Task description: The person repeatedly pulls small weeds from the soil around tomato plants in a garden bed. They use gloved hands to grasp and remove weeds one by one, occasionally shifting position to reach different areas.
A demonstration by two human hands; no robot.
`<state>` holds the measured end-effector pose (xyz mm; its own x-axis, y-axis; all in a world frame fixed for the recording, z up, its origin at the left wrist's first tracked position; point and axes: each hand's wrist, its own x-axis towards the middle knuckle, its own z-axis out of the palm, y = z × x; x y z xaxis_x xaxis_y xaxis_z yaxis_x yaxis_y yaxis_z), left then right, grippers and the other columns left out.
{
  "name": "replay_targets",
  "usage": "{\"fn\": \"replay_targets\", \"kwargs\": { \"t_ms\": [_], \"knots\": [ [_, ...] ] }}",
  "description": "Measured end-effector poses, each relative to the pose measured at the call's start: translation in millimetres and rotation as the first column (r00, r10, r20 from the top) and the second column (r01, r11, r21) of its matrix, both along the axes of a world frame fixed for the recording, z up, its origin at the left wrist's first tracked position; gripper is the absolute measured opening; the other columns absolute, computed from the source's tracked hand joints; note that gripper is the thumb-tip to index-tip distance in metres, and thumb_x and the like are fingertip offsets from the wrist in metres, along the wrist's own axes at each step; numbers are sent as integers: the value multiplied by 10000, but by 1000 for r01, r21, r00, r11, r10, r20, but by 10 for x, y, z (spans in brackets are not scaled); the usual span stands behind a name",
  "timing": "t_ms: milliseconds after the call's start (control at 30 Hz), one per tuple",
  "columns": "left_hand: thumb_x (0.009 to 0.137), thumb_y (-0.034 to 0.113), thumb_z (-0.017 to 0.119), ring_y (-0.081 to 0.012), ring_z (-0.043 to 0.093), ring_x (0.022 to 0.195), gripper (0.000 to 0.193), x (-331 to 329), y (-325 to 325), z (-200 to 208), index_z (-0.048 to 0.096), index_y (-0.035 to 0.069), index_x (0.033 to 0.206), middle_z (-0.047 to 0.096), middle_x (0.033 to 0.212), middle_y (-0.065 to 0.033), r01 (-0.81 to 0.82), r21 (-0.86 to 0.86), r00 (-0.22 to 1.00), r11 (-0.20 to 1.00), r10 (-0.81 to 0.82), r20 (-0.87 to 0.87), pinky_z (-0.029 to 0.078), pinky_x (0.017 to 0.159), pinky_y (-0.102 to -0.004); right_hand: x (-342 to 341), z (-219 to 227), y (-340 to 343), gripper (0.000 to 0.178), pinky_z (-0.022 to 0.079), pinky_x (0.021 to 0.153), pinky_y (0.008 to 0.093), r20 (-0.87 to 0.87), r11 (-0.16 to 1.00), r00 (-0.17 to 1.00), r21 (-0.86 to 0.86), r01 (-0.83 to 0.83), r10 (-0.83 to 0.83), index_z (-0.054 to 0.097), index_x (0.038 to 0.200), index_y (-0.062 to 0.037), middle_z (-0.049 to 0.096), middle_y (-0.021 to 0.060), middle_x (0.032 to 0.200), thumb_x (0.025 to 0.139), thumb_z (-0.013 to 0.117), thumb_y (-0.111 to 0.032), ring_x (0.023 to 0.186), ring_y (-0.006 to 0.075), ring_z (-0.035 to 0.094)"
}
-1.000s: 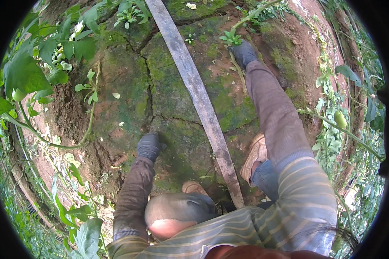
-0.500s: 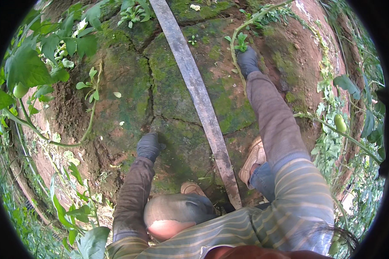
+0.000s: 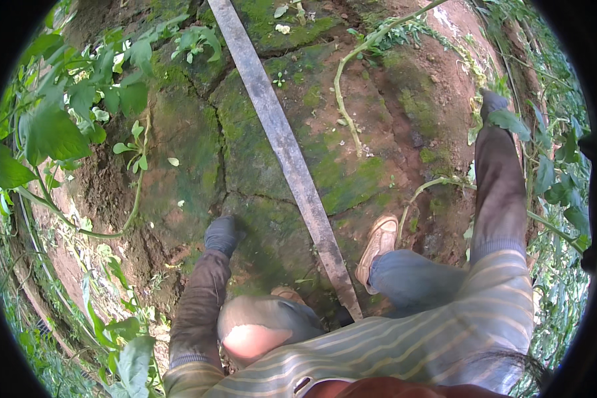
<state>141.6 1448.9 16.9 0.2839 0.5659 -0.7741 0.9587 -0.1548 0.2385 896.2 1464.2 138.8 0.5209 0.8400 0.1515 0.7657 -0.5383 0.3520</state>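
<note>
My left hand (image 3: 221, 236), in a dark grey glove, hangs low over the mossy ground (image 3: 265, 239) beside a long crack. Its fingers curl under, and anything inside the grip is hidden from above. Far to the right, my gloved right hand (image 3: 493, 104) reaches to the edge of the leafy growth. Green leaves of a small weed (image 3: 501, 85) show at its fingertips, where the fingers look closed around it; a larger leaf (image 3: 509, 122) partly overlaps the wrist.
A long flat metal strip (image 3: 278, 136) crosses the ground diagonally between my legs. Bare vine stems (image 3: 339, 89) bend over the soil on the right. Leafy plants (image 3: 50, 129) crowd the left side. My right shoe (image 3: 381, 245) stands beside the strip.
My right hand has swung outward to the right, away from the middle ground; the small weed it gripped there is gone from that spot. My left hand has barely moved.
</note>
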Motion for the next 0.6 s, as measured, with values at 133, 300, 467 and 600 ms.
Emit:
{"fn": "replay_targets", "kwargs": {
  "t_ms": [133, 300, 467, 600],
  "knots": [
    [715, 215, 708, -345, 638, 913, 256, 8, -36, -47, 694, 96, 941, 670, 949, -176, -73, -47, 997, 996, 75, 31, 505, 785, -418, -767, -571, 98, 395, 452, 904, 419, -93, 844, 934, 466, -266, 345, 610, 1080, -44, 609, 209, 1095, 779, 687, -288, 1038, 349, 583],
    [744, 182, 646, -365, 628, 946, 256, -102, -197, -341, 674, 40, 955, 657, 972, -204, -79, 73, 997, 994, 81, -17, 504, 815, -440, -2343, -1119, 573, 407, 455, 885, 436, -654, 926, 734, -136, -353, 184, 602, 1027, -30, 610, 206, 1073, 701, 740, -229, 1040, 360, 575],
    [778, 132, 600, -355, 643, 943, 253, -63, -231, -615, 675, 47, 1004, 667, 990, -189, -46, 143, 988, 989, 66, -141, 518, 809, -426, -2669, -1370, 958, 364, 454, 877, 450, -724, 685, 663, -387, -616, 187, 604, 991, -30, 620, 222, 1028, 705, 726, -219, 997, 393, 582],
    [773, 113, 594, -338, 654, 929, 256, -9, -199, -543, 682, 55, 1006, 671, 986, -186, -17, 40, 976, 999, 26, -217, 524, 795, -421, -2404, -1738, 910, 287, 461, 853, 462, -757, 652, 525, -177, -737, 388, 599, 988, -37, 621, 220, 1002, 741, 658, -170, 976, 397, 584]
  ]
}}
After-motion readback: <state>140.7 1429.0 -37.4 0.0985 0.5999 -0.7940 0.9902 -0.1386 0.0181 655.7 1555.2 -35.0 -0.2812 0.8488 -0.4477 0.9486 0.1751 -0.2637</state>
